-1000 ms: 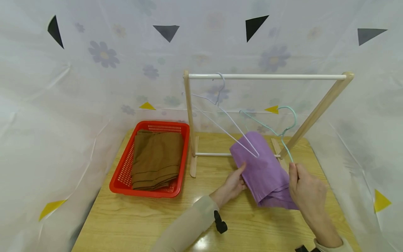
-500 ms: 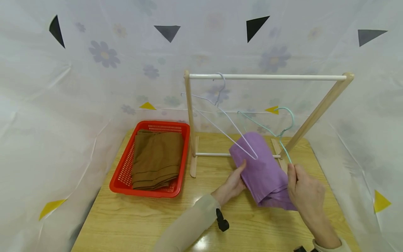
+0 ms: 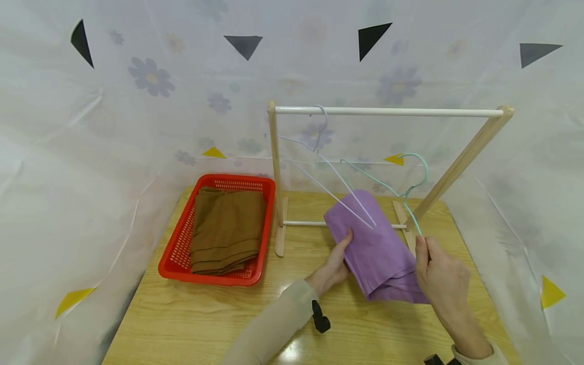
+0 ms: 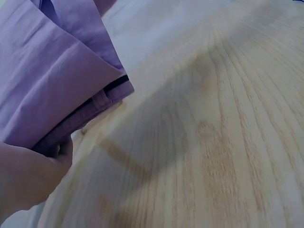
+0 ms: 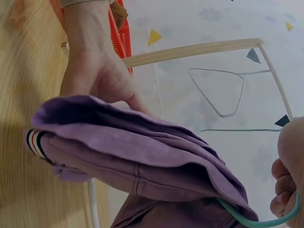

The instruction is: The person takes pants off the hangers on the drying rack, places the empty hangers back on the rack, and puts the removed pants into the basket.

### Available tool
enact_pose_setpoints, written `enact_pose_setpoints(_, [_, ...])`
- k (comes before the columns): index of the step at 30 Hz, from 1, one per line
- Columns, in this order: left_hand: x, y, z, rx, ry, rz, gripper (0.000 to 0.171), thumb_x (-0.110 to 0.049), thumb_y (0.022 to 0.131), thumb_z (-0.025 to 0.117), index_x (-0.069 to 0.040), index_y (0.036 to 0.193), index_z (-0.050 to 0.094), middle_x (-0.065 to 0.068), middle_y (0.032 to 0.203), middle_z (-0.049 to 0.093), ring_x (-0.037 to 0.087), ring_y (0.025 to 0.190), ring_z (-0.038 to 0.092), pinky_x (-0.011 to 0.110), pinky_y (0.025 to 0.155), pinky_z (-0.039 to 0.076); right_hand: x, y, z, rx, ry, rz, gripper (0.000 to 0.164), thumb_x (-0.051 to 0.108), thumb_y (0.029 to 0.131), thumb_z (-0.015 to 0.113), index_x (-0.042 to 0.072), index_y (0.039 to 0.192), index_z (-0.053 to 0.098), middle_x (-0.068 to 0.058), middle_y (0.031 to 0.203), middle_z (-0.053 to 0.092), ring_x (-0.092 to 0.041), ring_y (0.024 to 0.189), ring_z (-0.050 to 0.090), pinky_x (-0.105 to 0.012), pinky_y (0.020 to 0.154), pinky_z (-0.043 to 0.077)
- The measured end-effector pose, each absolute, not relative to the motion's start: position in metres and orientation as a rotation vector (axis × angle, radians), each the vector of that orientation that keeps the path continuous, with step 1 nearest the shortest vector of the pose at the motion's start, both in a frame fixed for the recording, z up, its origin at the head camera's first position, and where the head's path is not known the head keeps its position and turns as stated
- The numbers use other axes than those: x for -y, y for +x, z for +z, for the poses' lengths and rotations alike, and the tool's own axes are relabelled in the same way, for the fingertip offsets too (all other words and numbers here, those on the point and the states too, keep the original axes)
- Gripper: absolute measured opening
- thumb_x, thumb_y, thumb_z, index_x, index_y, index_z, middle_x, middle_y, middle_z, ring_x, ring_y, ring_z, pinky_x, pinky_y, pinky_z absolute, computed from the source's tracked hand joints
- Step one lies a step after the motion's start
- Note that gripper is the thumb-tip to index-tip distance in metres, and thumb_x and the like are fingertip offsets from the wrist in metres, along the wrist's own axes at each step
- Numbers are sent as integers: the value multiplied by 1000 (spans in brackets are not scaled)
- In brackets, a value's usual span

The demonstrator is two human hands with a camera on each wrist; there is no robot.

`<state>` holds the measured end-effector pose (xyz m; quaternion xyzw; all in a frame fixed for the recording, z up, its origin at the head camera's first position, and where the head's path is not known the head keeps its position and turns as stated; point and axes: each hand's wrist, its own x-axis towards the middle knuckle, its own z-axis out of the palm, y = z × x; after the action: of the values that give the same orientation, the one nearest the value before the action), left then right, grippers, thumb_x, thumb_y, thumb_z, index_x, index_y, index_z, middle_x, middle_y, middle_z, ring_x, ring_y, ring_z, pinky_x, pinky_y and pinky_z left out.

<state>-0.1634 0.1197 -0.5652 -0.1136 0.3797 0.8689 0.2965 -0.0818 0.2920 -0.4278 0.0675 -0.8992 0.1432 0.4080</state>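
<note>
Purple cloth is held above the surface, before the wooden rack. Far left, the red basket of folded brown cloth sits unchanged. Next, the left grip is clamped on the purple cloth's edge; both have shifted slightly left since the earlier frame. A white hanger hangs from the rack. Rightmost, the right grip pinches the teal hanger, whose wire enters the folds.
</note>
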Motion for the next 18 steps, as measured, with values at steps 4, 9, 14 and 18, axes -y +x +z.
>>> enact_pose_setpoints(4, [-119, -162, -559, -1035, -388, 2337, 59, -59, 92, 73, -15, 130, 65, -1, 116, 75, 13, 103, 69, 33, 96, 54, -293, -83, -429, 2264, 167, 365, 53, 32, 113, 41, 9, 65, 41, 2, 45, 26, -6, 43, 16, -24, 41, 10])
enact_pose_setpoints(9, [-116, -162, -553, -1013, -455, 2359, 45, -47, 90, 80, -14, 118, 67, -2, 104, 78, 12, 94, 73, 31, 86, 58, -295, -83, -429, 2272, 166, 364, 50, 28, 111, 43, 8, 65, 41, 2, 45, 26, -5, 43, 15, -22, 40, 9])
enact_pose_setpoints(14, [-113, -162, -551, -1015, -463, 2399, 44, -40, 89, 83, -12, 117, 64, -2, 98, 77, 12, 89, 74, 30, 82, 59, -293, -83, -425, 2251, 159, 368, 50, 24, 111, 44, 8, 64, 38, 2, 45, 24, -4, 43, 13, -21, 41, 8])
enact_pose_setpoints(18, [-111, -161, -548, -1039, -466, 2410, 41, -36, 90, 84, -10, 115, 64, -2, 96, 78, 12, 87, 75, 30, 80, 60, -293, -83, -424, 2253, 146, 371, 50, 25, 110, 44, 8, 64, 39, 2, 46, 23, -5, 43, 14, -22, 42, 9])
